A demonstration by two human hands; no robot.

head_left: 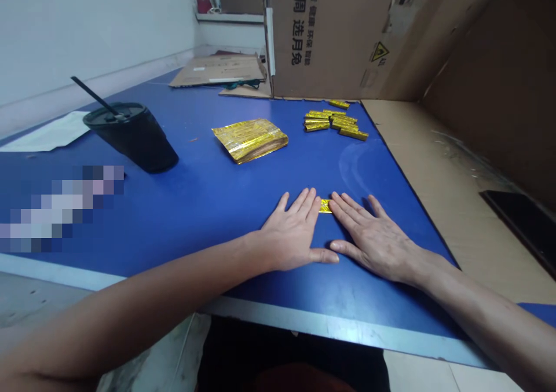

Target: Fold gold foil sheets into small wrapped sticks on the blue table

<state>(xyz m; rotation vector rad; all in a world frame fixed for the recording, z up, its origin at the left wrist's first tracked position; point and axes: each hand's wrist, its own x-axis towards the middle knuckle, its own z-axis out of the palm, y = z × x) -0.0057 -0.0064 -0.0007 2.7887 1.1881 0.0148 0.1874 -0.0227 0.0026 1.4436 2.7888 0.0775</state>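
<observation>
Both palms face down on the blue tabletop (243, 201), over a small piece of shiny gold foil paper (325, 206). My left hand (293, 233) lies flat with its fingertips at the left part of the foil. From the other side, my right hand (373, 238) rests flat, fingers stretched over the right part. Only a short middle strip of foil shows between them; its ends are hidden. Farther off lies a stack of gold foil sheets (252, 140). At the back right several narrow folded gold strips (334, 120) sit in a loose heap.
A black tumbler (134, 134) with a straw stands at the left, near a white sheet (47, 132). A blurred-out object (61, 209) lies at the left front. Flat cardboard (221, 69) and a large cardboard box (334, 33) border the back; more cardboard (434, 189) lies right.
</observation>
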